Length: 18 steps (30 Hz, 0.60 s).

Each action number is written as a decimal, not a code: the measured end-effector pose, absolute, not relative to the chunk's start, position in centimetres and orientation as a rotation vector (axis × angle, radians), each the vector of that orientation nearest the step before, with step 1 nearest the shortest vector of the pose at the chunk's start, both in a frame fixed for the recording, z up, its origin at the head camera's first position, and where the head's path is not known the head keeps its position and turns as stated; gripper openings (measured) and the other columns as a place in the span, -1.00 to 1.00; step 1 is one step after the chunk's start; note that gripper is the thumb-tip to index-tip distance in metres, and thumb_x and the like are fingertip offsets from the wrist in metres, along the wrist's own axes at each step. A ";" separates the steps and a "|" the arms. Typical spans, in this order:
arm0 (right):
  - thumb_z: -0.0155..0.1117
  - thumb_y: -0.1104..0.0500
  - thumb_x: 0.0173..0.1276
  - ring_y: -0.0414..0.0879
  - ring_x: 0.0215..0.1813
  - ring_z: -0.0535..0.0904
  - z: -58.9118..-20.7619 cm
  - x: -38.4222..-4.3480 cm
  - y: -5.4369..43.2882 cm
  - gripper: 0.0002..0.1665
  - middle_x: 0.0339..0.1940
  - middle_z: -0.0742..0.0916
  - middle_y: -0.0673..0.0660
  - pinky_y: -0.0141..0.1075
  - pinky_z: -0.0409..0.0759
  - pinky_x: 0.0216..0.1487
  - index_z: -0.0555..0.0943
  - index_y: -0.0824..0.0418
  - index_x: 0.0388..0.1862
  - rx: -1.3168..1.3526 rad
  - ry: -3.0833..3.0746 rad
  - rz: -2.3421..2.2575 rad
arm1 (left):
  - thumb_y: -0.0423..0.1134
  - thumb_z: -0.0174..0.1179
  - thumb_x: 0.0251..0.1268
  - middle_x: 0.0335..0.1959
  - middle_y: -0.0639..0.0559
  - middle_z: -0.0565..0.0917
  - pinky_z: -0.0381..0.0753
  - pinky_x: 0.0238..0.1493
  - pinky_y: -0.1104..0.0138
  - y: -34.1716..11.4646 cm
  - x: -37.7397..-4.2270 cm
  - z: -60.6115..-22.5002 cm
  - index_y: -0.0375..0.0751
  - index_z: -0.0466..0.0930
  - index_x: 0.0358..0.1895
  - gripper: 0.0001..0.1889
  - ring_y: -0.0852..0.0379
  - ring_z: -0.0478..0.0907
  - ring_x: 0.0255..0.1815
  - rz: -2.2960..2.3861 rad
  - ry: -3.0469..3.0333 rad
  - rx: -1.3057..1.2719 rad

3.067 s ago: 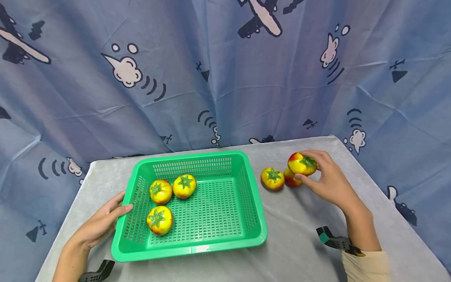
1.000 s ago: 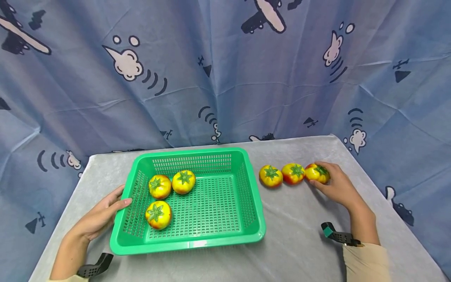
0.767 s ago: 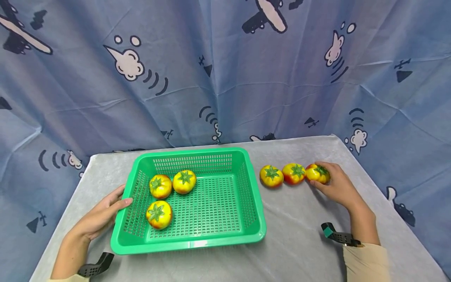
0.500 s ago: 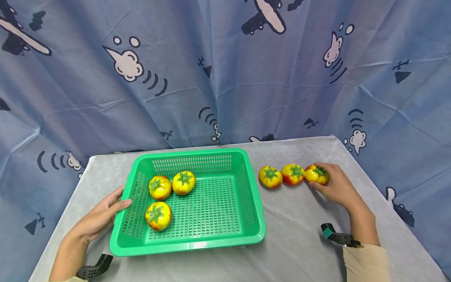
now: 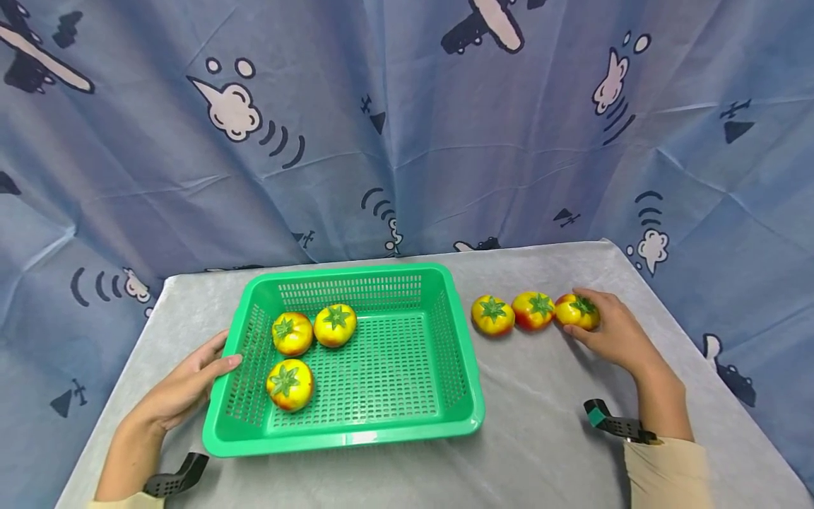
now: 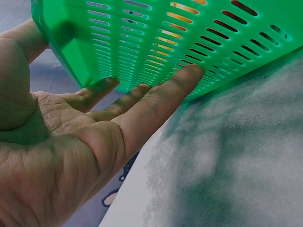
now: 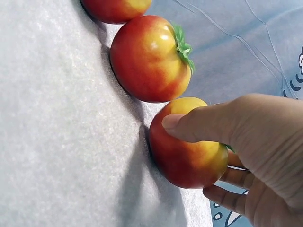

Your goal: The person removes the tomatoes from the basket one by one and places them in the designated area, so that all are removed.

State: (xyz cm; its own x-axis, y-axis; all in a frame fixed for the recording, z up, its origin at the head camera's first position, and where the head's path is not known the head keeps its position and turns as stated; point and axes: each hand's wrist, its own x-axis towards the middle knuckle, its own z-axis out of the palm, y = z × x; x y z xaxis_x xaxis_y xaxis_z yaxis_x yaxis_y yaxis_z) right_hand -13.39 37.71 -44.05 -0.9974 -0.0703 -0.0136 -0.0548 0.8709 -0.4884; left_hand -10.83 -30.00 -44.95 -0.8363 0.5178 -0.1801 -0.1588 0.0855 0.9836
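My left hand [image 5: 184,385] holds the left side of a green plastic basket [image 5: 470,385]. In the left wrist view its thumb goes over the rim and its fingers [image 6: 161,106] lie along the slotted outer wall. Inside the basket, toward its left end, sit three yellow-red toy tomatoes [image 5: 290,385] with green leafy tops. To the basket's right, three more stand in a row on the table: a left one [image 5: 492,316], a middle one [image 5: 533,311] and a right-end toy tomato [image 5: 575,312]. My right hand [image 5: 613,329] grips that last one, thumb on its near side, fingers mostly hidden behind.
A pale grey cloth covers the table [image 5: 528,438]. Behind it hangs a blue curtain [image 5: 407,141] printed with planes and clouds. Each wrist wears a black strap mount; the right mount [image 5: 617,426] has a teal patch.
About three seconds ago my right hand held the toy tomato raised above the middle one; it is now down at the row's right end. Over the last second both hands stay put; the view shifts slightly.
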 end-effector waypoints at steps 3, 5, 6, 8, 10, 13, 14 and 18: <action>0.52 0.11 0.38 0.55 0.39 0.32 -44.0 -13.4 37.6 -0.09 0.44 0.41 0.64 0.56 0.33 0.38 0.33 0.44 0.55 -0.117 3.017 -0.788 | -0.28 -0.16 0.76 0.33 0.21 0.58 0.83 0.10 0.10 -30.0 -10.9 -44.9 -0.39 -0.50 0.70 -0.21 0.02 0.76 0.17 1.805 1.875 0.372; 0.55 0.09 0.35 0.56 0.39 0.32 -43.9 -13.4 37.6 -0.05 0.44 0.40 0.64 0.56 0.34 0.37 0.33 0.44 0.56 -0.127 3.032 -0.782 | -0.28 -0.16 0.77 0.33 0.21 0.57 0.83 0.09 0.09 -30.0 -10.9 -44.9 -0.38 -0.50 0.70 -0.21 0.02 0.76 0.16 1.805 1.878 0.373; 0.56 0.08 0.34 0.57 0.40 0.32 -43.9 -13.4 37.6 -0.04 0.44 0.40 0.65 0.57 0.34 0.36 0.33 0.44 0.56 -0.129 3.041 -0.778 | -0.28 -0.16 0.77 0.33 0.20 0.57 0.83 0.09 0.09 -30.0 -10.9 -44.9 -0.38 -0.50 0.70 -0.21 0.02 0.77 0.16 1.805 1.879 0.373; 0.58 0.06 0.33 0.57 0.41 0.31 -43.8 -13.4 37.5 -0.02 0.45 0.40 0.65 0.57 0.34 0.36 0.33 0.43 0.56 -0.131 3.056 -0.772 | -0.27 -0.16 0.77 0.33 0.20 0.57 0.83 0.08 0.08 -29.9 -11.0 -44.9 -0.37 -0.49 0.71 -0.21 0.01 0.77 0.14 1.802 1.884 0.368; 0.58 0.04 0.33 0.58 0.43 0.30 -43.8 -13.4 37.5 -0.01 0.45 0.40 0.65 0.57 0.33 0.37 0.33 0.43 0.57 -0.136 3.064 -0.764 | -0.27 -0.16 0.77 0.32 0.19 0.57 0.83 0.08 0.08 -29.9 -11.0 -44.9 -0.37 -0.49 0.71 -0.21 0.01 0.78 0.13 1.798 1.892 0.362; 0.58 0.03 0.34 0.59 0.44 0.28 -43.6 -13.4 37.5 -0.01 0.46 0.40 0.65 0.58 0.32 0.37 0.33 0.42 0.57 -0.138 3.069 -0.753 | -0.26 -0.15 0.77 0.31 0.19 0.57 0.83 0.08 0.09 -29.8 -11.0 -44.9 -0.37 -0.49 0.71 -0.21 0.02 0.78 0.13 1.793 1.903 0.351; 0.58 0.02 0.34 0.59 0.44 0.28 -43.5 -13.3 37.4 -0.01 0.46 0.39 0.65 0.58 0.32 0.37 0.33 0.41 0.57 -0.139 3.072 -0.748 | -0.26 -0.15 0.77 0.31 0.20 0.57 0.83 0.08 0.09 -29.8 -10.9 -44.9 -0.37 -0.49 0.71 -0.21 0.02 0.78 0.13 1.792 1.906 0.348; 0.57 0.00 0.35 0.60 0.45 0.26 -42.9 -13.1 37.2 -0.01 0.46 0.38 0.66 0.58 0.30 0.37 0.33 0.40 0.57 -0.145 3.091 -0.738 | -0.25 -0.14 0.77 0.30 0.21 0.57 0.83 0.08 0.10 -29.8 -10.8 -44.9 -0.38 -0.48 0.71 -0.20 0.03 0.78 0.13 1.793 1.912 0.343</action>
